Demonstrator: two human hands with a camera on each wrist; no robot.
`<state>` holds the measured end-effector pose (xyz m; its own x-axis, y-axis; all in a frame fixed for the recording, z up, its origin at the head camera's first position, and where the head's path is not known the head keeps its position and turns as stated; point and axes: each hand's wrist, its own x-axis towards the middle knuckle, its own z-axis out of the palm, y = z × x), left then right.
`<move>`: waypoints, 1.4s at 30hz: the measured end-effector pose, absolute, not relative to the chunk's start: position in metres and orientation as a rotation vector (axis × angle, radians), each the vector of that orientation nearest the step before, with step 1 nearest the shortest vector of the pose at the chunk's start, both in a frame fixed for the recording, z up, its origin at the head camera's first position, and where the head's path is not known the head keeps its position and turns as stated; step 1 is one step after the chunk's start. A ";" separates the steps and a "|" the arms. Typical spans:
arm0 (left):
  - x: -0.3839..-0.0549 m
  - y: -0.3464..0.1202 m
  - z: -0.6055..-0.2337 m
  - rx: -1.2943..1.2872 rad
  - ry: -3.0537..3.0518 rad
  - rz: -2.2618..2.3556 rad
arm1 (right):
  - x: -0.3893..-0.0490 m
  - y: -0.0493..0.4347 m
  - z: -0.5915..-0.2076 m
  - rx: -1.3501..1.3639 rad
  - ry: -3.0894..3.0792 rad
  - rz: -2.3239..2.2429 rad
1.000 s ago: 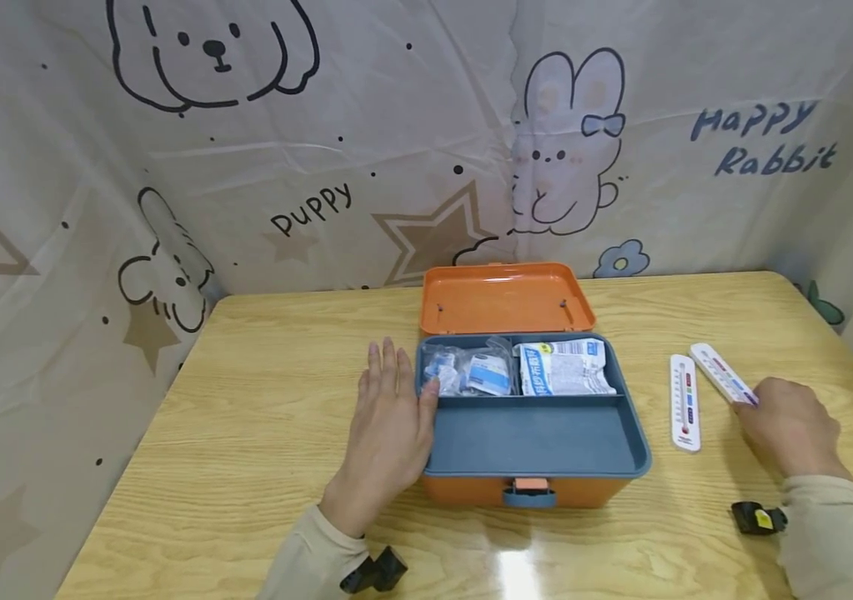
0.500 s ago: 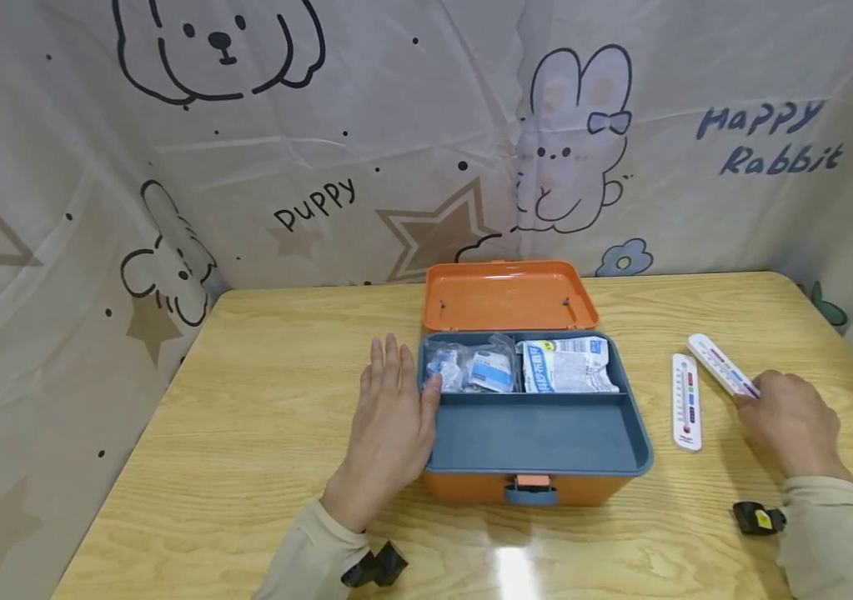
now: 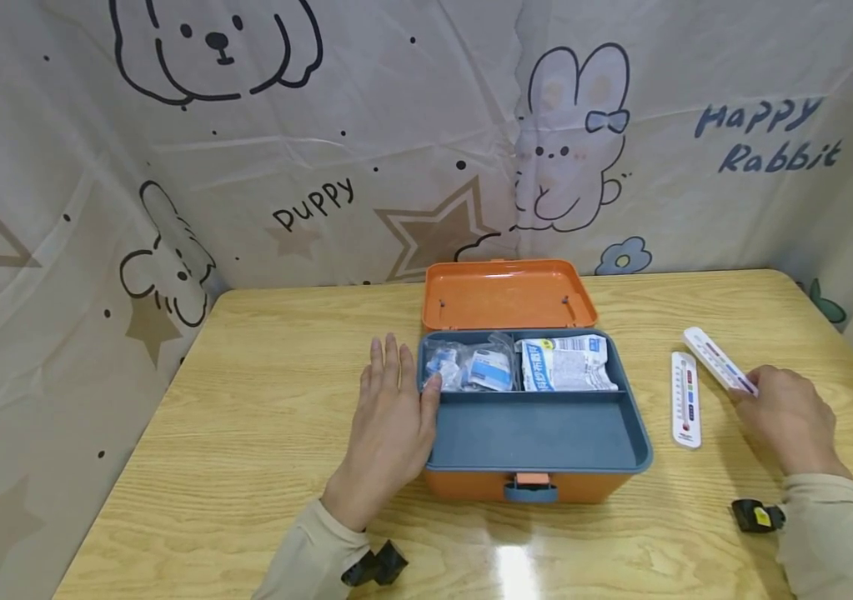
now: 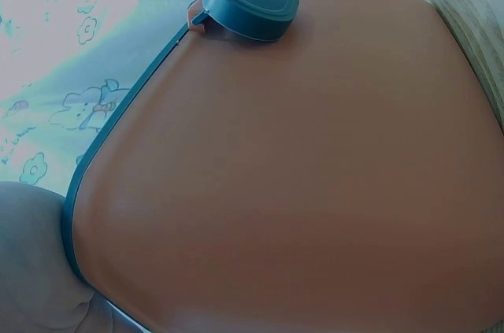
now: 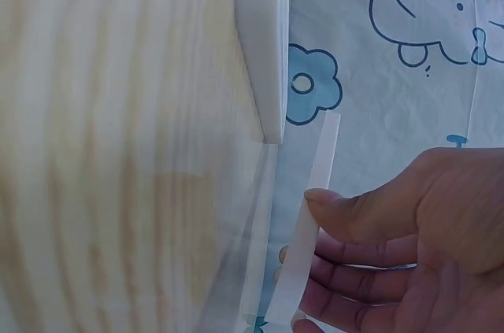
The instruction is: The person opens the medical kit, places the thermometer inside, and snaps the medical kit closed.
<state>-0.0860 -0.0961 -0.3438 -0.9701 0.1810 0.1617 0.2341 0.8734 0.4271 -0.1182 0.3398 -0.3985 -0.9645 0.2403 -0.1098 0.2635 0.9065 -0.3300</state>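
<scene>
In the head view, my left hand point(image 3: 388, 429) lies along the left side of an orange and blue box point(image 3: 539, 487), fingers straight and thumb at the rim. The left wrist view is filled by the box's orange wall point(image 4: 291, 144) and its blue latch point(image 4: 250, 2). My right hand point(image 3: 794, 417) pinches the near end of a white thermometer point(image 3: 719, 360). Seen from the right wrist, thumb and fingers hold this strip-like thermometer point(image 5: 305, 246) edge-on, tilted above the table. A second thermometer point(image 3: 685, 400) lies flat between the right hand and the box.
The box's orange lid point(image 3: 509, 296) is swung back. Its tray point(image 3: 531, 429) has a front compartment and two rear ones, with plastic-bagged items point(image 3: 471, 367) at left and a white-blue packet point(image 3: 566, 363) at right. A printed cloth point(image 3: 366, 100) hangs behind the table point(image 3: 268, 400).
The right hand has shifted slightly away from the person and to the left, raising the pinched thermometer's far end a little. The left hand keeps its place on the box.
</scene>
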 end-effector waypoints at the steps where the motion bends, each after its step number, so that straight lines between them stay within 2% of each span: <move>1: -0.086 -0.096 -0.344 -0.325 -2.927 -0.688 | -0.118 0.340 -0.399 0.399 3.001 -0.535; 20: -0.085 -0.096 -0.344 -0.347 -2.955 -0.587 | -0.117 0.331 -0.392 0.309 3.109 -0.482; 42: -0.086 -0.094 -0.343 -0.373 -2.960 -0.541 | -0.103 0.294 -0.354 0.101 3.341 -0.465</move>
<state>-0.0860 -0.0943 -0.3431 -0.9638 0.2198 0.1507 0.2589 0.9064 0.3337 -0.1034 0.2944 -0.3536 -0.9712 0.0901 0.2207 0.0263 0.9607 -0.2763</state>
